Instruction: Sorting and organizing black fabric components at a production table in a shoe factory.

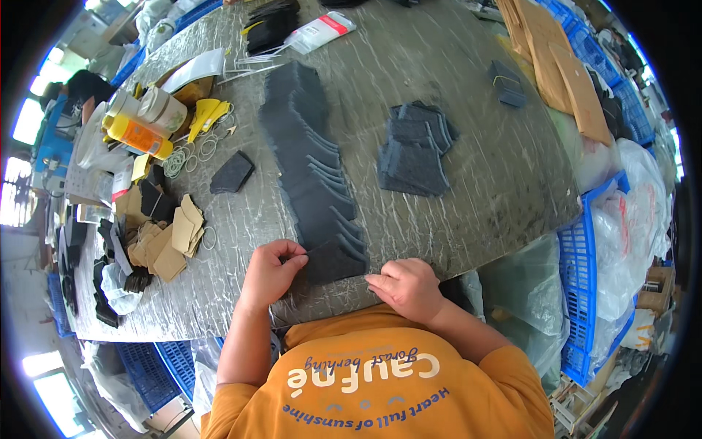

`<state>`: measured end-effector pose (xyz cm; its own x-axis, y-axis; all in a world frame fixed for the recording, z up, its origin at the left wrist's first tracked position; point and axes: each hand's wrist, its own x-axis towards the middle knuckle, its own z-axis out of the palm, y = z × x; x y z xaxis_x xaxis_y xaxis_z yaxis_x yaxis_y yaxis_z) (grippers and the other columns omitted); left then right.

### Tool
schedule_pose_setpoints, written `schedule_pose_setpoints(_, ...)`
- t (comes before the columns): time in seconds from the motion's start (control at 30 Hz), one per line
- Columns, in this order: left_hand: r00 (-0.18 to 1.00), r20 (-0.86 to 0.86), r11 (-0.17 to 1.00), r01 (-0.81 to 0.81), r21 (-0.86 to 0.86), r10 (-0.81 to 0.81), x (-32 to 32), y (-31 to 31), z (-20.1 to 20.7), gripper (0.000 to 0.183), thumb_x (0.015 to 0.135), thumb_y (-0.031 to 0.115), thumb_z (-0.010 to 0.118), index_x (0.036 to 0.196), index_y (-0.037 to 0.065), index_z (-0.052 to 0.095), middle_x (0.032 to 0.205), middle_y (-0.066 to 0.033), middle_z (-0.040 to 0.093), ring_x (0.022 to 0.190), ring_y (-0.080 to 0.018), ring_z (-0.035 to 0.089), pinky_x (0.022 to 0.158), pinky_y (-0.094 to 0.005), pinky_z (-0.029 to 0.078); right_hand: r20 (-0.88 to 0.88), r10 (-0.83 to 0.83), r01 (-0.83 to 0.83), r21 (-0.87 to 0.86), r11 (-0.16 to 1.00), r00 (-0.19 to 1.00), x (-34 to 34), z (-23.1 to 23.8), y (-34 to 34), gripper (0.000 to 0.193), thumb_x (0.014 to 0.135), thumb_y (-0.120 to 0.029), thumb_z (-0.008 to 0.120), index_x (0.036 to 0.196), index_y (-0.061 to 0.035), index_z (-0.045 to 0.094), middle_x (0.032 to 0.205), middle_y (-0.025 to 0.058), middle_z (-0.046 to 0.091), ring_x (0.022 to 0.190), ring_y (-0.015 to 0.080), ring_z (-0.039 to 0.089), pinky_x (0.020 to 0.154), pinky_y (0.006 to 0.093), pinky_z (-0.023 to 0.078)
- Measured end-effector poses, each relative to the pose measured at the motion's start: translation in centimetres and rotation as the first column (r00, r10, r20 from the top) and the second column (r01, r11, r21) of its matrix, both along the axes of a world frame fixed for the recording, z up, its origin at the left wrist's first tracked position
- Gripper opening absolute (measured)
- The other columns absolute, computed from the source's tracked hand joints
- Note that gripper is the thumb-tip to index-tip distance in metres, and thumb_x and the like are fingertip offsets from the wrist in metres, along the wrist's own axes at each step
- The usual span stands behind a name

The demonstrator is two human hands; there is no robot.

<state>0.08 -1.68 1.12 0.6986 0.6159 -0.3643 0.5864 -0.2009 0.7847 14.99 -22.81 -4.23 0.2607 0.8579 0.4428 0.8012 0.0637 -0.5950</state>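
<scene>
**Dark felt pieces fanned along a silver-wrapped bench**

Silver foil-wrapped worktable [453, 197], crowded and ringed by blue plastic crates [585, 293] and clear bags of stock. Down the middle, a long overlapping row of dark grey felt-like fabric pieces [307, 139], fanned like shingles toward the near edge. To its right, a smaller heap of similar dark grey pieces [413, 150]; further back, a banded little bundle of the same [507, 83]. Off to the left, one loose dark piece [232, 173], a scatter of tan cardboard tags [172, 238], rubber bands [186, 155], an orange-and-yellow bottle on its side [139, 135], and brown paper sheets [563, 66] at the far right.

Left hand [270, 274] pinching the left edge of the nearest dark piece in the row [333, 260] — thumb and fingers closed on it, piece flat on the table at the near end of the fan. Right hand [406, 285] resting just beside the lower right corner of that same piece, fingers curled, holding nothing that can be made out.

Step in hand, by the look of it: laying or squaring the end piece of the fan. Next move likely calls for a steady pinch and a light press from the right — keeping the overlap even, without dragging the neighbouring pieces out of line.
</scene>
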Motion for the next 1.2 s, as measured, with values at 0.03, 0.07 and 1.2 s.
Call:
schedule_pose_setpoints(0.03,1.000,-0.003,1.000,0.003,-0.002,-0.003,0.1,0.1,-0.4,0.012,0.076,0.008,0.068,0.086,0.001,0.066,0.071,0.0003,0.063,0.064,-0.0056,0.052,0.058,-0.0223,0.042,0.112,-0.018,0.018,-0.002,1.000,0.993,-0.3,-0.4,-0.1,0.013,0.067,-0.012,0.074,0.079,-0.0124,0.068,0.068,0.0010,0.051,0.058,0.0190,0.052,0.051,0.0319,0.040)
schedule_pose_setpoints(0.07,0.999,0.033,0.999,0.017,0.036,-0.019,0.2,0.2,-1.1,0.012,0.076,0.008,0.067,0.086,0.001,0.066,0.071,0.0004,0.063,0.063,-0.0057,0.052,0.058,-0.0228,0.042,0.110,-0.020,0.021,-0.003,1.000,0.994,-0.3,-0.5,-0.1,0.013,0.067,-0.012,0.074,0.079,-0.0124,0.068,0.068,0.0010,0.051,0.058,0.0190,0.052,0.051,0.0319,0.040)
schedule_pose_setpoints(1.2,0.999,-0.032,0.985,0.047,0.165,-0.042,1.6,-0.5,-1.3,0.014,0.076,0.010,0.067,0.086,0.000,0.067,0.078,-0.0151,0.066,0.070,-0.0242,0.064,0.066,-0.0321,0.049,0.279,0.024,-0.005,-0.069,0.998,0.960,-0.4,0.2,0.2,0.004,0.076,-0.010,0.063,0.076,-0.0071,0.066,0.107,-0.0004,0.066,0.056,0.0127,0.051,0.052,0.0288,0.039)
